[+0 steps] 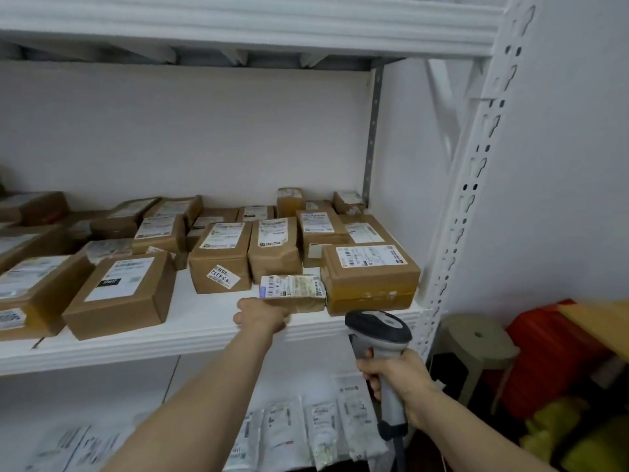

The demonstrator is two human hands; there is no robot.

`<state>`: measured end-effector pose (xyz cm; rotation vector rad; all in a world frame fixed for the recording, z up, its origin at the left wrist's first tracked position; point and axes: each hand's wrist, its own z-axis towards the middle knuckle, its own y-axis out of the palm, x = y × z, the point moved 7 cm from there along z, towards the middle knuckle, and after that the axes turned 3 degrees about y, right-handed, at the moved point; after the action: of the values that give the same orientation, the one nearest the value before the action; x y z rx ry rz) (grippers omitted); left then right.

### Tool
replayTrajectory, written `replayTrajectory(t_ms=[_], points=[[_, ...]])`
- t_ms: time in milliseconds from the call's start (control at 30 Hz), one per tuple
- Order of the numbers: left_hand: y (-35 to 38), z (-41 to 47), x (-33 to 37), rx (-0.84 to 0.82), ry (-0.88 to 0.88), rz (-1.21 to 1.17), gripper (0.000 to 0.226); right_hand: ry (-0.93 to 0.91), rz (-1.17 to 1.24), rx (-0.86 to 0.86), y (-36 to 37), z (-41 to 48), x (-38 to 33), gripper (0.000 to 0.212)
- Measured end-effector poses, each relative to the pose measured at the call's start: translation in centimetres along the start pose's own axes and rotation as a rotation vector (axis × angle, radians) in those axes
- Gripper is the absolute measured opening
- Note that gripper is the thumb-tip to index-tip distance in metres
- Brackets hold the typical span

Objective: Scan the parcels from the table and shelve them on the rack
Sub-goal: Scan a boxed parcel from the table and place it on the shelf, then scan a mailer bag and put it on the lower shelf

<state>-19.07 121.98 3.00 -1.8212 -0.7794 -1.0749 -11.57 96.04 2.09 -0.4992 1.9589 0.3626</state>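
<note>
At a white metal rack (476,206) set against a pale wall, brown cardboard parcels (122,291) crowded the middle shelf (136,352), most lying flat with white labels facing up. White plastic mailers (289,427) lay in a row on the level below. Right of the rack's front post stood a grey-green stool (476,338), with a red container (544,356) just behind it and yellow-green bundles (578,441) nearer the camera. A large box (371,277) sat at the right front corner of the middle shelf, and a box with a numbered sticker (221,257) stood to its left, further back. A person's right hand (398,373) was wrapped round the handle of a grey barcode scanner (377,330), held upright just below the shelf's front edge, its dark head under the large box and a dark cable trailing from the grip. The left hand (262,315), arm stretched forward, gripped the near left end of a small parcel (292,291) at the front of the middle shelf. Its label faced up and its right end touched the large box. Whether it rested fully on the shelf could not be told, and the fingers were hidden behind the hand.
</note>
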Motion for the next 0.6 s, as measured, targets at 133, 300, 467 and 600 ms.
replayTrajectory(t_ms=[133, 300, 467, 600], points=[[-0.4, -1.8, 0.8, 0.18, 0.128, 0.092, 0.075, 0.014, 0.014, 0.017, -1.8, -0.2, 0.5, 0.018], [2.8, -7.6, 3.9, 0.245, 0.67, 0.227, 0.053, 0.0, 0.01, 0.09, -6.5, -0.8, 1.3, 0.021], [10.7, -16.3, 5.8, 0.029, 0.992, 0.372, 0.046, -0.015, 0.048, 0.16, -14.1, -3.2, 2.0, 0.019], [19.0, -24.7, 6.9, -0.135, 1.104, 0.436, 0.047, -0.037, 0.083, 0.248, -23.9, -6.9, 2.4, 0.015]])
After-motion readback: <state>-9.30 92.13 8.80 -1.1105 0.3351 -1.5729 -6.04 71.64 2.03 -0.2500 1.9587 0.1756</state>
